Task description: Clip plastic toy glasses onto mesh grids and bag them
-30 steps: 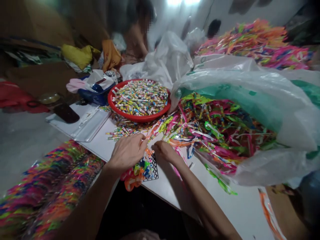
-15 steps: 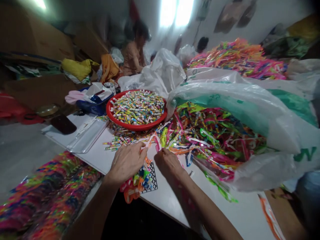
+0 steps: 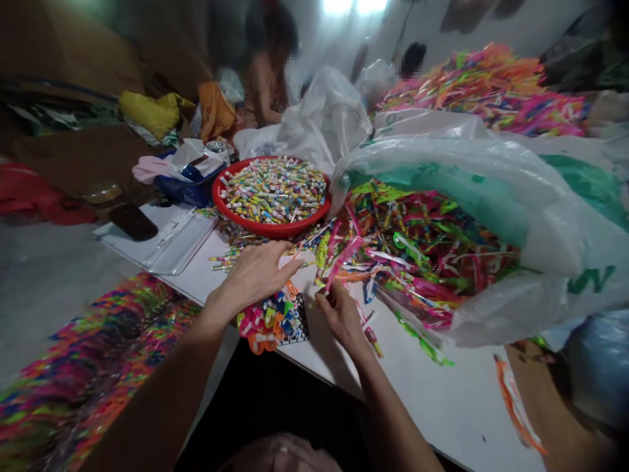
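My left hand (image 3: 253, 274) hovers over the white table (image 3: 442, 400) with its fingers stretched toward the loose small tubes (image 3: 230, 257) in front of the red bowl (image 3: 268, 226). It holds nothing. My right hand (image 3: 339, 308) is pinched on a pink plastic strip (image 3: 344, 257) that slants up from its fingers. A heap of finished colourful pieces (image 3: 268, 322) lies on a black grid mat (image 3: 302, 328) between my hands. The red bowl is full of small printed tubes (image 3: 275, 190).
A big clear plastic bag (image 3: 491, 196) spills bright plastic strips (image 3: 422, 249) across the table at right. Clear zip pouches (image 3: 167, 246) lie at left. Packed colourful bundles (image 3: 73, 373) sit lower left. Another person (image 3: 268, 78) sits at the back by more piles.
My left hand has let go of the piece it pinched and opened, reaching forward toward the loose tubes. My right hand has drawn back slightly, pulling a pink strip up.
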The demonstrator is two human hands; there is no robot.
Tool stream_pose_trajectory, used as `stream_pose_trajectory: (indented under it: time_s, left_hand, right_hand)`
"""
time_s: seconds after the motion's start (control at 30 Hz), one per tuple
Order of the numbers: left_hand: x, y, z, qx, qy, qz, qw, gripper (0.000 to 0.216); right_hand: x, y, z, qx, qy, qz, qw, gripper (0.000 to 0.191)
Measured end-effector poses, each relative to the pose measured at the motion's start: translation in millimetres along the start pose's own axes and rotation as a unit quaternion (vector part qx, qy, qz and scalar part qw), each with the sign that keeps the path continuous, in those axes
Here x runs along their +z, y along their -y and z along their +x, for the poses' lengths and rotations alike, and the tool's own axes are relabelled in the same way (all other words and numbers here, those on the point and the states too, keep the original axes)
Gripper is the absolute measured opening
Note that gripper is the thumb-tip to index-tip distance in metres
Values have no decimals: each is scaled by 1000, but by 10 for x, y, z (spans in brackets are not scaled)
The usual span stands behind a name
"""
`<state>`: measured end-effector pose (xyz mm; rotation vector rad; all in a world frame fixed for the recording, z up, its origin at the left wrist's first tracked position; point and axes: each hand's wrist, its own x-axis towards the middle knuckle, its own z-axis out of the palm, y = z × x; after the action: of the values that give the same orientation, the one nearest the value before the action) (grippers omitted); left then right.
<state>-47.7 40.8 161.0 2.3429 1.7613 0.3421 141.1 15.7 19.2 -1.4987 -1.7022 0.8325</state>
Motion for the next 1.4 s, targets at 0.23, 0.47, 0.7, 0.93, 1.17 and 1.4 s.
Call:
stream_pose_trajectory:
  time_s: [0.23,0.47,0.7,0.93,1.17,1.4]
  left_hand:
    - [128,-44,60,-14,63,33,997,40]
    - [56,-86,42,-28,57,-1,998,51]
    - [79,38,76,-71,57,17,996,42]
    - [77,-24,93,-84,73,21,994,41]
    - [93,16,80,-84,65,18,994,42]
    - [97,19,84,-72,55,38,995,43]
  right_hand:
    - [350,-114,-78,21,29,-8,999,24]
    - [419,238,55,-5,179,-272,945,31]
    - [43,143,555,-115,321,-177,923,17]
    - [225,344,1459,-141,112,-358,916,28]
    - [64,230,1169,-114,105,-397,904,28]
    - [-26,93,91,7,39,-141,989,28]
